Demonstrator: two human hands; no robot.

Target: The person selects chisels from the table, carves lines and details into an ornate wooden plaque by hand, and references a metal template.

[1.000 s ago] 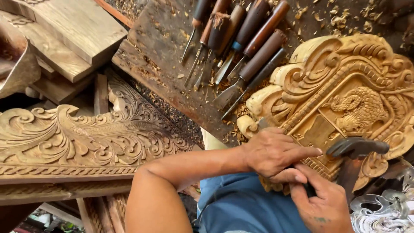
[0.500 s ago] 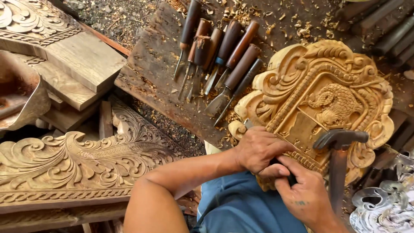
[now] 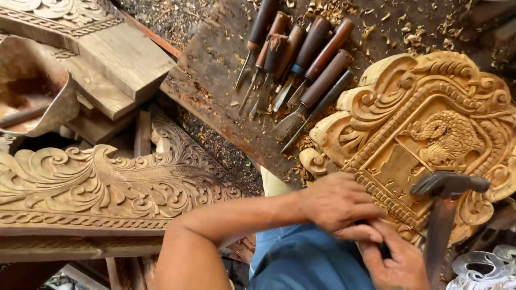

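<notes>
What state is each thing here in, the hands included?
Left hand: resting on the panel's lower edge, fingers closed on a dark tool.
Right hand: gripping the hammer's handle.
Hammer: head raised just over the panel.
Panel: carved, lying flat, with a bird in the middle.
Chisels: lying unused in a row on the board.
Board: strewn with wood chips.
Long carving: lying on its side, scrollwork cut.

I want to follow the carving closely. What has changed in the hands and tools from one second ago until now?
The mallet in the right hand shifted slightly over the carved panel, but most of the apparent shift is the camera moving. The left hand stays at the panel's lower edge. The chisels lie untouched on the plank.
</notes>
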